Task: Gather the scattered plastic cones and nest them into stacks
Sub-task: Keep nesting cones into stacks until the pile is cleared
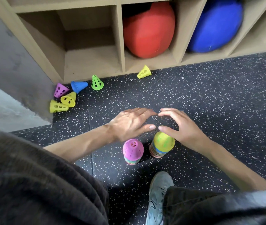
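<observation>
Two nested stacks of cones stand on the speckled black floor: one topped by a pink cone (133, 151), one topped by a yellow cone (162, 143). My left hand (132, 121) and my right hand (177, 125) hover just above and beyond them, fingers relaxed, fingertips almost meeting, holding nothing. Loose cones lie further off: a yellow cone (144, 72) by the shelf, an upright green cone (97, 82), a blue cone (79, 86), a purple cone (60, 90), and two yellow cones (69, 99) (58, 106) on their sides at the left.
A wooden cubby shelf (120, 38) runs along the back, with a red ball (148, 30) and a blue ball (215, 25) in its compartments. A grey wall (7, 62) stands at the left. My grey shoe (159, 195) is planted near the stacks.
</observation>
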